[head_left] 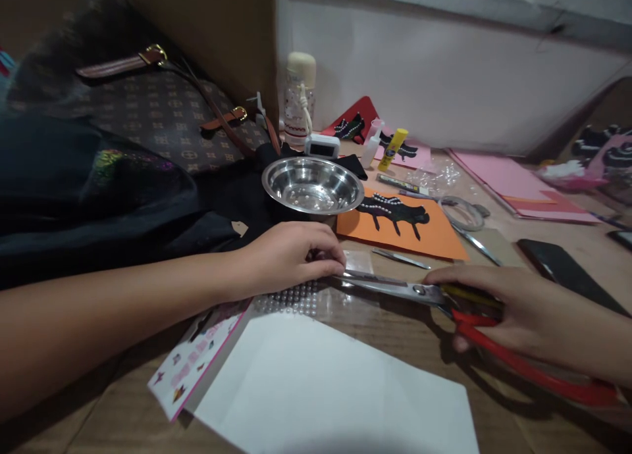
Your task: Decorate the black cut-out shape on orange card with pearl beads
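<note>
My right hand grips a pair of scissors by its red handles. Their blades point left, close together, with the tips at the fingers of my left hand. Thumb and fingers of that hand are pinched closed; what is between them is too small or hidden to tell. Below them lies a sheet of self-adhesive pearl beads on clear plastic, partly covered by the hand. A white sheet of paper and a printed card lie in front.
A steel bowl holding small beads stands behind my left hand. Beside it, an orange card bears a black beaded cutout. Tweezers, a yellow glue stick, tape and a phone lie around. A patterned bag fills the left.
</note>
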Tool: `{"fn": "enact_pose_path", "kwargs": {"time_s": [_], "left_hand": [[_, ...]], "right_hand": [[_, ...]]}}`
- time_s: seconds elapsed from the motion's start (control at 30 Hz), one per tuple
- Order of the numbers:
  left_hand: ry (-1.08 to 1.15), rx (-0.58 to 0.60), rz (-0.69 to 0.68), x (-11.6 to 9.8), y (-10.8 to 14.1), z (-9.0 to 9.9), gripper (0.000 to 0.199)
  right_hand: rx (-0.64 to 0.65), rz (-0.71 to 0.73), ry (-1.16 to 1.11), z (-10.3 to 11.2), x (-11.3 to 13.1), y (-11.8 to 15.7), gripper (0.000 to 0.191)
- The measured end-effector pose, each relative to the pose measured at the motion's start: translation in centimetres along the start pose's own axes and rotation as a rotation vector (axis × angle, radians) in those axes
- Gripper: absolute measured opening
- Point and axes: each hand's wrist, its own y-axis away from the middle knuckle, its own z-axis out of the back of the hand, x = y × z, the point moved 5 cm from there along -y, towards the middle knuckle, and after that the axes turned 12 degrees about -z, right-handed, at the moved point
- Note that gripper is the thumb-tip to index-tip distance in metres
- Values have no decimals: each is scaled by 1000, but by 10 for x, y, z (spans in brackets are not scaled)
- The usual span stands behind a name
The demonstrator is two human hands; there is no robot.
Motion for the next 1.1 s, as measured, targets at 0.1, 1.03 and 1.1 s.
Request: {"fn": "enact_pose_path", "kwargs": {"time_s": [0.1,1.03,1.1], "left_hand": [[-6,16,-6,-1,0,-1,9],[69,-23,198,4,0,4,14],[90,-25,204,4,0,4,15]], "right_hand": [[30,9,-50,-2,4,-3,34],[137,-41,-121,-10,-21,2,40],[85,-8,-77,-7,-23,5,40]]}}
